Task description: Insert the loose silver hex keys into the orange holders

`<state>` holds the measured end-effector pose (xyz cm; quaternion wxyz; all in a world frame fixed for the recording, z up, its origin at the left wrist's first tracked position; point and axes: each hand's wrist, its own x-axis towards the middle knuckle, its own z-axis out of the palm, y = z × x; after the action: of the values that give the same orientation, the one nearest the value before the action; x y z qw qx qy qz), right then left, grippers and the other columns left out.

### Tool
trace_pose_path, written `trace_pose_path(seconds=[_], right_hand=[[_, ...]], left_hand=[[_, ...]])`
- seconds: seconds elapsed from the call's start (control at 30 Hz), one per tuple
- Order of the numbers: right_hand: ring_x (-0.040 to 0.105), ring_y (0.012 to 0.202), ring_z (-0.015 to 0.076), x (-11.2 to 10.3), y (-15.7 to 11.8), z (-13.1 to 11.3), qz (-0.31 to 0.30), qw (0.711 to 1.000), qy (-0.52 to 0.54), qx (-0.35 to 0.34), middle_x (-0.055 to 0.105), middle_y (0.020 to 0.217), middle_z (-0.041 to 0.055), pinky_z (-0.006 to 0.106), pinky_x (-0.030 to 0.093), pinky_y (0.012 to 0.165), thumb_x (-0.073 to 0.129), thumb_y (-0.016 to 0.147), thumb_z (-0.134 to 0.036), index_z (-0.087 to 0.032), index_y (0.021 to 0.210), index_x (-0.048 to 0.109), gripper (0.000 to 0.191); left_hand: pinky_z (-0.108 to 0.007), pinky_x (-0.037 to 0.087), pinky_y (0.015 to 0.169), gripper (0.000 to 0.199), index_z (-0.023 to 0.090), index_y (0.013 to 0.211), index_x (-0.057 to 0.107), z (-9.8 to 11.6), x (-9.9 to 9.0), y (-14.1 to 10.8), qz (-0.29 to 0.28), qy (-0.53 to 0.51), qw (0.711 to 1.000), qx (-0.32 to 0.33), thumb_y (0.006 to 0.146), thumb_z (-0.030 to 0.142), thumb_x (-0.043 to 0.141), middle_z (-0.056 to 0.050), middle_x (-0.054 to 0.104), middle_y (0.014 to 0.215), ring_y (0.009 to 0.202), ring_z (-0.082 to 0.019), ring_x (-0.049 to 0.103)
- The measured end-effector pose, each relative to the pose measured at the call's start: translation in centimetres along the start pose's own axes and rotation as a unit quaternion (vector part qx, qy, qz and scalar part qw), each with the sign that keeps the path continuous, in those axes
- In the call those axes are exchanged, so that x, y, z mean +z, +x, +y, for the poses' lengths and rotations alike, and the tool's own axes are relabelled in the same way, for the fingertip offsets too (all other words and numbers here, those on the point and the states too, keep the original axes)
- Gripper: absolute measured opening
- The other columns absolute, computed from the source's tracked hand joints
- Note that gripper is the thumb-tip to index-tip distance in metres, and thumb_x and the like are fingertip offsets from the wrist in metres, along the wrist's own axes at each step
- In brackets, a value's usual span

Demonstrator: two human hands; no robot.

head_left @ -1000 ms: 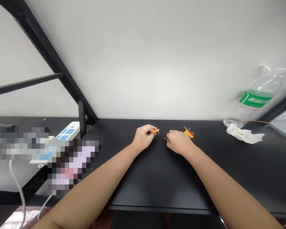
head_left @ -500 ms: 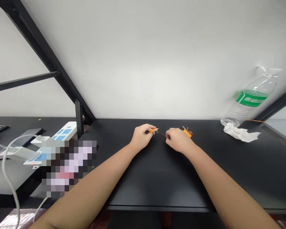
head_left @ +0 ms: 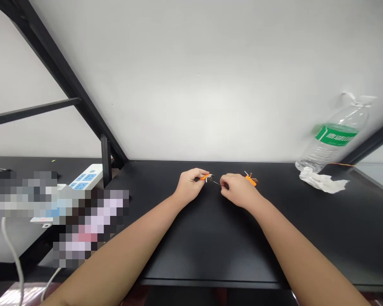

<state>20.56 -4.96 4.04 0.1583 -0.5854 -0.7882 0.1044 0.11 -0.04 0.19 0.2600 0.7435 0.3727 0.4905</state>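
My left hand (head_left: pixel 189 185) is closed around an orange hex key holder (head_left: pixel 205 176), and several short metal keys stick out of it to the right. A small gap away, my right hand (head_left: pixel 238 188) pinches a thin dark hex key (head_left: pixel 216 183) whose free end points left towards the holder. My palm and fingers hide the rest of that key. Just behind my right hand a second orange hex key holder (head_left: pixel 251 180) lies on the black table (head_left: pixel 210 246), with several keys fanned out of it.
At the right, a clear plastic bottle (head_left: pixel 335 136) with a green label leans against the wall, beside crumpled white tissue (head_left: pixel 322 180). On the left are a white power strip (head_left: pixel 88 176), a cable (head_left: pixel 14 250) and a black frame post (head_left: pixel 105 157). Some items there are blurred out.
My right hand has moved slightly left, and the thin hex key's tip now sits closer to the holder in my left hand. The camera view has shifted a little.
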Motion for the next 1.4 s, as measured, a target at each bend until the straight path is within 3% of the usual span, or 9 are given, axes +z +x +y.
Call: trace_pose_path(seconds=[0.3, 0.67, 0.97, 1.17, 1.27, 1.4], right_hand=[[0.059, 0.077, 0.0144, -0.1, 0.0, -0.1, 0.015, 0.999, 0.028, -0.003, 0.066, 0.083, 0.0007, 0.025, 0.039, 0.068, 0.054, 0.08, -0.011, -0.02, 0.071, 0.06, 0.013], [0.057, 0.061, 0.0124, 0.6, -0.2, -0.8, 0.018, 0.967, 0.252, -0.039, 0.064, 0.071, -0.0034, 0.024, 0.042, 0.061, 0.052, 0.085, -0.02, -0.022, 0.084, 0.06, 0.008], [0.06, 0.054, 0.0123, 0.6, -0.2, -0.8, 0.007, 0.95, 0.311, -0.012, 0.06, 0.066, -0.0045, 0.024, 0.045, 0.055, 0.049, 0.092, -0.028, -0.022, 0.086, 0.059, 0.013], [0.061, 0.052, 0.013, 0.4, -0.3, -0.8, 0.014, 0.947, 0.322, 0.017, 0.061, 0.063, -0.003, 0.023, 0.047, 0.05, 0.052, 0.091, -0.029, -0.022, 0.088, 0.066, 0.016], [0.059, 0.051, 0.0127, 0.1, -0.2, -0.3, 0.002, 0.925, 0.377, 0.054, 0.063, 0.065, -0.0008, 0.023, 0.047, 0.045, 0.058, 0.089, -0.033, -0.021, 0.088, 0.071, 0.017], [0.057, 0.049, 0.0111, 0.2, 0.3, 0.2, 0.002, 0.86, 0.502, 0.09, 0.064, 0.068, 0.0008, 0.02, 0.044, 0.038, 0.068, 0.084, -0.038, -0.018, 0.089, 0.071, 0.021]], left_hand=[[-0.032, 0.063, 0.077, 0.015, 0.02, 0.069, 0.067, -0.3, 0.1, 0.0, 0.003, -0.002, 1.0, 0.003, 0.08, 0.01, 0.068, -0.003, 0.079, 0.097, 0.087, -0.019, 0.075], [-0.031, 0.062, 0.081, 0.019, 0.021, 0.079, 0.072, -0.1, -0.1, 0.0, -0.005, 0.041, 0.998, 0.044, 0.081, 0.005, 0.063, -0.002, 0.079, 0.099, 0.09, -0.017, 0.074], [-0.032, 0.062, 0.082, 0.018, 0.022, 0.077, 0.071, 0.0, -0.2, 0.0, -0.004, 0.038, 0.998, 0.054, 0.082, 0.006, 0.063, -0.002, 0.078, 0.1, 0.091, -0.018, 0.075], [-0.031, 0.061, 0.083, 0.023, 0.023, 0.089, 0.073, -0.1, -0.5, 0.0, -0.028, 0.088, 0.992, 0.089, 0.083, 0.005, 0.06, -0.002, 0.078, 0.103, 0.093, -0.018, 0.074], [-0.034, 0.06, 0.087, 0.024, 0.023, 0.091, 0.073, -0.1, -0.6, 0.1, -0.05, 0.151, 0.977, 0.142, 0.085, 0.006, 0.058, -0.003, 0.078, 0.105, 0.096, -0.019, 0.074], [-0.036, 0.058, 0.088, 0.025, 0.023, 0.092, 0.072, 0.5, -0.4, 0.1, -0.05, 0.18, 0.964, 0.191, 0.088, 0.006, 0.054, -0.005, 0.078, 0.106, 0.099, -0.02, 0.073]])
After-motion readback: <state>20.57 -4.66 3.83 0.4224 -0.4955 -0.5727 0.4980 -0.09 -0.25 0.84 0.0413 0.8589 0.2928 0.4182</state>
